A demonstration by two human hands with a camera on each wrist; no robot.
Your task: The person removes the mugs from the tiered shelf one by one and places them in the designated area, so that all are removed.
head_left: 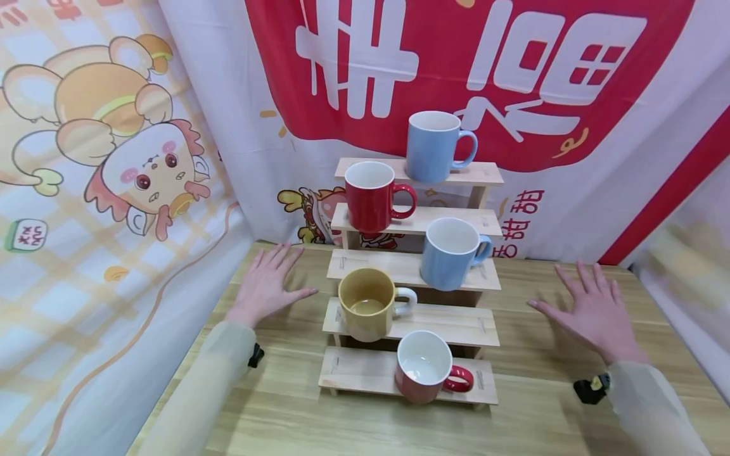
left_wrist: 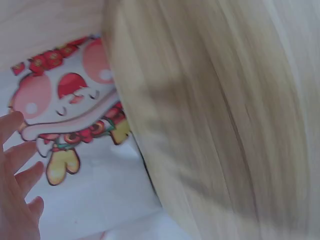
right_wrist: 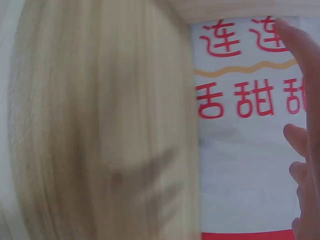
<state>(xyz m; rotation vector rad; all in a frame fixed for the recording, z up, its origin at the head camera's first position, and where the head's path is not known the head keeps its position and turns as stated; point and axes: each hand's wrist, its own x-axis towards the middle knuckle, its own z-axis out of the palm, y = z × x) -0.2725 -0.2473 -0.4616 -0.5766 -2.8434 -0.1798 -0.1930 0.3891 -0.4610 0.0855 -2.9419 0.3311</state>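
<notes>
A stepped wooden rack [head_left: 365, 367] stands on the table between my hands, with one mug on each of its several steps. From top to bottom sit a light blue mug [head_left: 430, 149], a red mug [head_left: 367, 199], a second light blue mug [head_left: 447, 256], a yellow mug [head_left: 365, 310] with a white handle, and a red mug [head_left: 419, 377] with a white inside. Every handle points right. To the rack's left, my left hand [head_left: 268, 285] has its fingers spread and holds nothing. My right hand [head_left: 601, 316], also spread and holding nothing, is on the other side.
Wood-grain table [head_left: 274, 411] surrounds the rack. Behind it hangs a white cloth with a big red panel [head_left: 445, 69] and white characters. A cartoon-printed cloth [head_left: 114, 145] forms the left side. Black bands [head_left: 592, 387] show at both wrists.
</notes>
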